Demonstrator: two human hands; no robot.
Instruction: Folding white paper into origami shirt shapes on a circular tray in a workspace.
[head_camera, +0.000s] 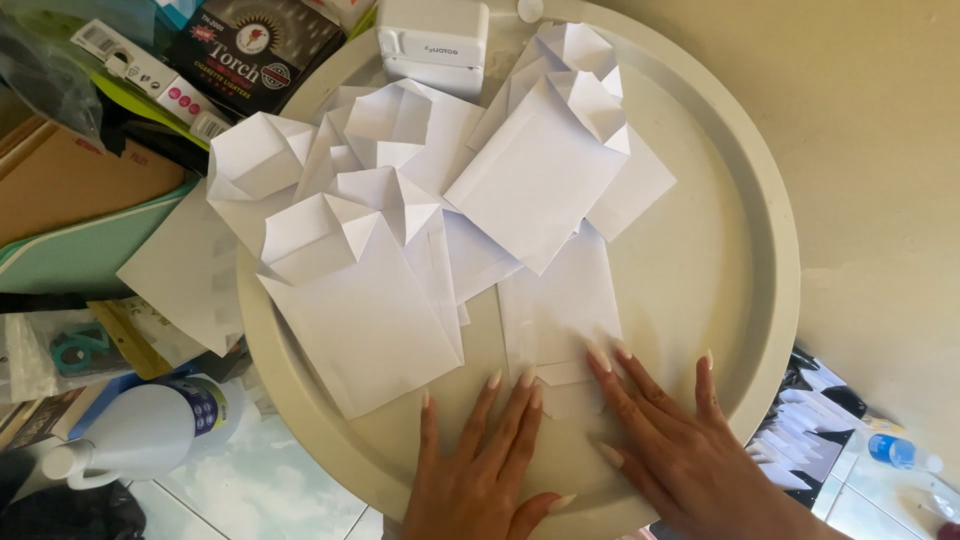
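head view: left hand (480, 455) and right hand (670, 440) lie flat, fingers spread, gripping nothing, pressing a white paper sheet (550, 320) on the round cream tray (745, 250). sheet's lower edge sits under the fingertips, fold detail hard to read. both wrists cut off by frame. about seven folded paper envelopes (360, 310) are piled just beyond; overlaps hide the exact count.

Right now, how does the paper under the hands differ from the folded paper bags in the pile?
The paper under the hands lies flat alone on the round tray; the folded paper bags overlap in a heap. The left hand and right hand press on the single paper, while no hand touches the bags. Several bags show open folded bottoms; the pressed paper shows only small creases. All are white paper.
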